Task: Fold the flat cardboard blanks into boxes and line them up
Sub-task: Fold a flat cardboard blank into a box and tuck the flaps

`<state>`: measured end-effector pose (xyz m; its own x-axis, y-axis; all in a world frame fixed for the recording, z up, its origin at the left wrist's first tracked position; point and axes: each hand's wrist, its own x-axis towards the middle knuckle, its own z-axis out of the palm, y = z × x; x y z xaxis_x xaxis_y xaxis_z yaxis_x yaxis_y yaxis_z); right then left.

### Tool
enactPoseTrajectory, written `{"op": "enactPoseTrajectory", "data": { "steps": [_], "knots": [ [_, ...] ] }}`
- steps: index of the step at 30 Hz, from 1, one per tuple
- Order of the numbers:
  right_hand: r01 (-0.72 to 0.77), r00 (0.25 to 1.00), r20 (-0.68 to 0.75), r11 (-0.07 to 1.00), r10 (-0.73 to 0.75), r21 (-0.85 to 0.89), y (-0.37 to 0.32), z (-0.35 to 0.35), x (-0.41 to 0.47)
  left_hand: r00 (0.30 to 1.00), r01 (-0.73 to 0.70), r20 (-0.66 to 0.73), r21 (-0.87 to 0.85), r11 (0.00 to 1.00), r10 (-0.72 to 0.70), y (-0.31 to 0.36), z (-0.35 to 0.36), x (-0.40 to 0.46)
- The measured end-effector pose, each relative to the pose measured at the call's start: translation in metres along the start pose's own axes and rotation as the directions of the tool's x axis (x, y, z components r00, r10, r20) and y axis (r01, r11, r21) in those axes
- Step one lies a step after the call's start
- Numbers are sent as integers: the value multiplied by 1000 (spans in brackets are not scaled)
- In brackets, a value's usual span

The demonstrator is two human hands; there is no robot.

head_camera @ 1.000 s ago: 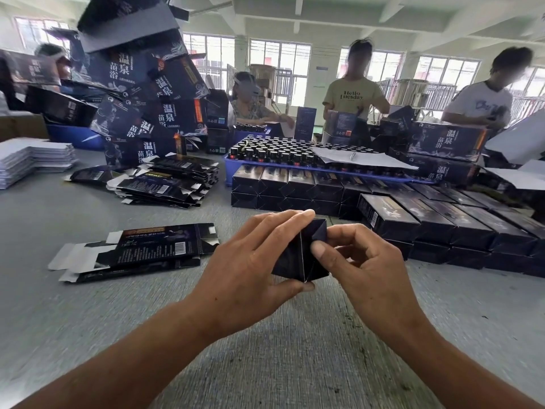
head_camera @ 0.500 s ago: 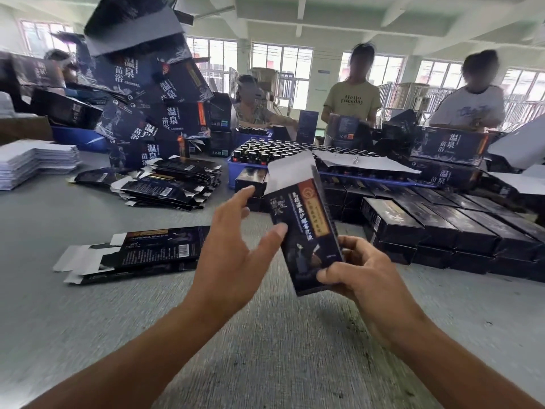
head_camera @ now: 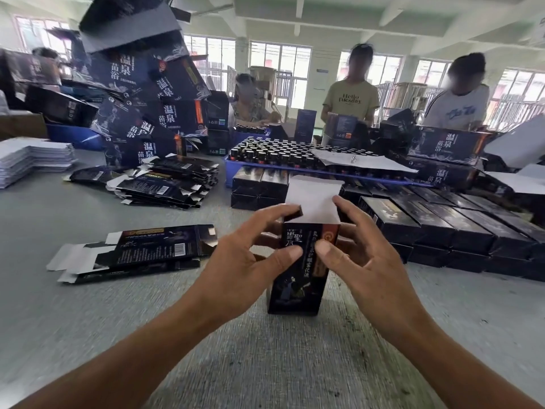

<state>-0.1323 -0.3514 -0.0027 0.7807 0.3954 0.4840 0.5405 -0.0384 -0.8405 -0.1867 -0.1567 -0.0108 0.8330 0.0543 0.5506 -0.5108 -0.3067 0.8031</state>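
Box point(head_camera: 298, 273), dark with printed characters down its front, stands upright on the grey worktop point(head_camera: 265, 349) between both hands, its white top flap point(head_camera: 314, 199) raised and open above the mouth. The left hand point(head_camera: 244, 261) grips the box's left side, thumb pressed on the front panel and fingers curled round toward the small dark side flap point(head_camera: 293, 212) at the top left corner. The right hand point(head_camera: 362, 252) grips the right side in the same way, thumb on the front face near the left thumb, index finger reaching up to touch the lower edge of the white flap. To the left on the worktop lie a few flat blanks point(head_camera: 138, 252), printed side up with white tabs showing, and farther back a larger heap of flat blanks point(head_camera: 168, 187). Finished boxes point(head_camera: 436, 228) lie in tight rows to the right and behind the held box, stacked two high. Behind them sits a blue tray point(head_camera: 295, 169) packed with small dark-capped bottles, partly covered by a white sheet. Large dark cartons point(head_camera: 141, 93) are piled high at the back left, and three people stand or sit across the worktop.
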Motion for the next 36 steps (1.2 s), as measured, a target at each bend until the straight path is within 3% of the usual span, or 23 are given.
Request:
{"op": "enactPoseTrajectory", "data": {
  "steps": [4, 15, 20, 32, 36],
  "knots": [
    [19, 999, 29, 998, -17, -62, -1, 0, -1, 1000, 0, 6, 1, 1000, 0, 0, -1, 0],
    [164, 986, -55, 985, -160, 61, -8, 5, -3, 994, -77, -83, -43, 996, 74, 10, -4, 3],
    [159, 985, -82, 978, -149, 133, -11, 6, -3, 991, -88, -108, -43, 995, 83, 11, -3, 3],
    [178, 975, -155, 979, -161, 102, -8, 4, -1, 985, -62, -163, -67, 996, 50, 9, 0, 2],
    [206, 968, -159, 978, -196, 44, -6, 4, -1, 987, -76, -142, 6, 997, 77, 8, 0, 1]
  ]
}}
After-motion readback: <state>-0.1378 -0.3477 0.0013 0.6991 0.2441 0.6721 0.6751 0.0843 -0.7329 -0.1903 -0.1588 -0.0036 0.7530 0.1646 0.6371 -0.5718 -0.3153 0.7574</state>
